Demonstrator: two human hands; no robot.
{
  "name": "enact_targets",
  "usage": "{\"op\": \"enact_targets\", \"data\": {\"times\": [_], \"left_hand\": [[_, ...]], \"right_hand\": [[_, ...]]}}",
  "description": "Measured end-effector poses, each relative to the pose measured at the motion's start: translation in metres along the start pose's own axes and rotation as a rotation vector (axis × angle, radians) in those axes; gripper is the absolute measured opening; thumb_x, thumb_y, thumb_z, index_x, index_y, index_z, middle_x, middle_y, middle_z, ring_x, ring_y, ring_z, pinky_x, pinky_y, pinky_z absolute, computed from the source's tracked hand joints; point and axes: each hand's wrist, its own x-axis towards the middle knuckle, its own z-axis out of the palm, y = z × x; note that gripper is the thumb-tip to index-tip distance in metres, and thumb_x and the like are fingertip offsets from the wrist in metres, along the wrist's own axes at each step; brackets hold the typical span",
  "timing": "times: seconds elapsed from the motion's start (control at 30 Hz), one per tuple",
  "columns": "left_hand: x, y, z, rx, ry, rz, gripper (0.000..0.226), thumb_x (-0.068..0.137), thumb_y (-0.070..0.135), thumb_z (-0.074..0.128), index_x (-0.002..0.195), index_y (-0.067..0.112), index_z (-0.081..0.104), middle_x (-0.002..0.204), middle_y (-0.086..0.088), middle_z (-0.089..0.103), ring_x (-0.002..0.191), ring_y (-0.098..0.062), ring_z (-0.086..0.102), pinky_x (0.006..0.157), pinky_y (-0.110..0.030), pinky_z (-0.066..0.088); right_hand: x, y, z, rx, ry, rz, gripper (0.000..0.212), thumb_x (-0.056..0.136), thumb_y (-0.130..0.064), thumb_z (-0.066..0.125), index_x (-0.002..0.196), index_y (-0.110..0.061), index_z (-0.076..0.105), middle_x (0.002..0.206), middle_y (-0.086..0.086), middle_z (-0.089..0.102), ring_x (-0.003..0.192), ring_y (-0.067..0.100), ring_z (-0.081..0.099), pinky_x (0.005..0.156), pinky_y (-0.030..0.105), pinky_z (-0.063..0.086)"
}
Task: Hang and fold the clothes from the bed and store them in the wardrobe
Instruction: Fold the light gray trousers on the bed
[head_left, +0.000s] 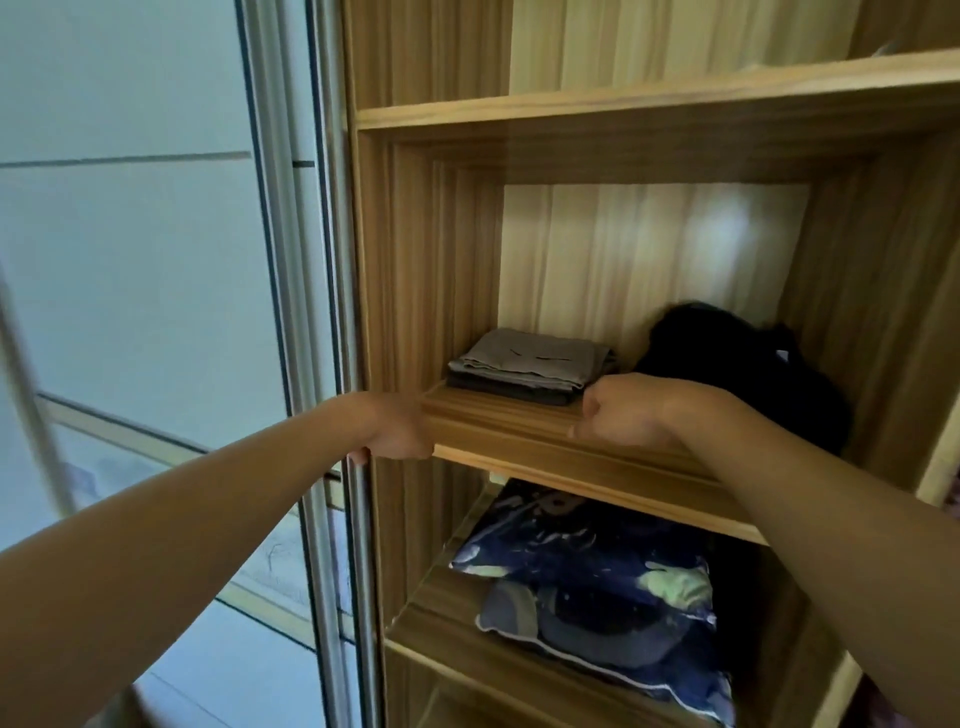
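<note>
Finishing, by the look of it, a placement on the wardrobe's middle shelf (519, 421). Best done by drawing the right hand (618, 413) straight back and low, without nudging the folded grey stack (530, 366) just beyond it and to its left; stack squared to the shelf front, worth leaving alone. Right hand curled into a fist on the shelf's front lip, nothing visible inside it. Black garment (727, 353) bunched close behind and to the right of that hand, contact with the wrist impossible to tell; looks unfolded, probably wants tidying. Left hand (400, 434) wrapped round the edge of the sliding door (332, 312) at shelf height, one fingertip hooked behind the metal frame. Blue patterned bundle (597, 571) on the shelf below, apart from both hands.
</note>
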Motion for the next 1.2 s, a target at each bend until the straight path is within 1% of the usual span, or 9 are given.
{"op": "enact_targets", "data": {"times": [0.1, 0.27, 0.37, 0.43, 0.53, 0.7, 1.03, 1.13, 1.2], "left_hand": [[-0.014, -0.022, 0.006, 0.001, 0.016, -0.013, 0.013, 0.096, 0.031, 0.049, 0.105, 0.024, 0.055, 0.093, -0.002, 0.058, 0.081, -0.016, 0.062, 0.07, -0.031, 0.06], [-0.027, -0.06, 0.015, -0.027, 0.109, 0.017, 0.028, 0.098, 0.029, 0.045, 0.075, 0.017, 0.055, 0.075, 0.001, 0.054, 0.06, -0.011, 0.052, 0.052, -0.02, 0.042], [-0.026, -0.084, 0.029, -0.092, 0.335, -0.019, 0.029, 0.097, 0.034, 0.05, 0.111, 0.013, 0.065, 0.103, -0.004, 0.064, 0.081, -0.014, 0.053, 0.057, -0.018, 0.037], [-0.02, -0.1, 0.038, -0.174, 0.453, -0.078, 0.044, 0.096, 0.037, 0.053, 0.132, 0.012, 0.055, 0.125, -0.008, 0.063, 0.099, -0.019, 0.057, 0.075, -0.024, 0.045], [-0.008, -0.118, 0.05, -0.323, 0.477, -0.056, 0.064, 0.095, 0.036, 0.056, 0.151, 0.013, 0.035, 0.144, -0.011, 0.053, 0.128, -0.028, 0.053, 0.099, -0.035, 0.045], [0.008, -0.129, 0.058, -0.521, 0.439, 0.055, 0.072, 0.092, 0.024, 0.058, 0.156, 0.017, 0.025, 0.153, -0.01, 0.043, 0.137, -0.028, 0.047, 0.107, -0.034, 0.04], [0.023, -0.122, 0.05, -0.732, 0.483, 0.036, 0.052, 0.085, 0.01, 0.06, 0.136, 0.019, 0.048, 0.113, 0.0, 0.061, 0.106, -0.022, 0.061, 0.093, -0.039, 0.054], [0.023, -0.112, 0.05, -0.705, 0.458, 0.081, 0.049, 0.086, 0.01, 0.059, 0.133, 0.018, 0.049, 0.101, 0.001, 0.065, 0.092, -0.019, 0.065, 0.075, -0.029, 0.054], [0.022, -0.101, 0.052, -0.685, 0.453, 0.114, 0.044, 0.086, 0.009, 0.056, 0.129, 0.018, 0.05, 0.096, 0.001, 0.066, 0.087, -0.022, 0.066, 0.072, -0.033, 0.056]], "right_hand": [[-0.003, -0.015, 0.007, -0.001, -0.003, -0.006, 0.049, 0.095, -0.057, 0.054, 0.122, -0.017, 0.062, 0.122, 0.001, 0.061, 0.098, 0.018, 0.056, 0.067, 0.027, 0.039], [0.008, -0.056, 0.021, -0.018, 0.035, -0.1, 0.047, 0.093, -0.061, 0.054, 0.117, -0.022, 0.063, 0.117, 0.0, 0.063, 0.102, 0.02, 0.058, 0.078, 0.031, 0.045], [0.021, -0.095, 0.02, -0.029, 0.144, -0.224, 0.031, 0.093, -0.059, 0.053, 0.104, -0.031, 0.06, 0.106, -0.004, 0.062, 0.091, 0.016, 0.057, 0.073, 0.034, 0.047], [0.029, -0.124, 0.015, -0.093, 0.282, -0.337, 0.024, 0.095, -0.055, 0.052, 0.103, -0.033, 0.056, 0.102, -0.004, 0.062, 0.084, 0.014, 0.055, 0.061, 0.034, 0.042], [0.046, -0.167, 0.0, -0.246, 0.444, -0.515, 0.033, 0.1, -0.042, 0.047, 0.132, -0.031, 0.047, 0.108, 0.001, 0.058, 0.09, 0.024, 0.059, 0.06, 0.035, 0.043], [0.074, -0.215, -0.034, -0.42, 0.487, -0.523, 0.055, 0.106, -0.028, 0.038, 0.155, -0.038, 0.016, 0.104, -0.001, 0.049, 0.084, 0.023, 0.055, 0.066, 0.036, 0.051], [0.091, -0.211, -0.035, -0.495, 0.557, -0.457, 0.049, 0.104, -0.029, 0.039, 0.148, -0.041, 0.022, 0.098, 0.004, 0.058, 0.078, 0.026, 0.057, 0.052, 0.03, 0.037], [0.08, -0.205, -0.037, -0.495, 0.586, -0.446, 0.038, 0.104, -0.029, 0.039, 0.142, -0.032, 0.036, 0.097, 0.005, 0.058, 0.078, 0.027, 0.057, 0.05, 0.03, 0.033], [0.07, -0.202, -0.043, -0.46, 0.706, -0.459, 0.031, 0.102, -0.027, 0.043, 0.133, -0.022, 0.046, 0.099, 0.007, 0.055, 0.085, 0.027, 0.056, 0.055, 0.032, 0.037]]}}
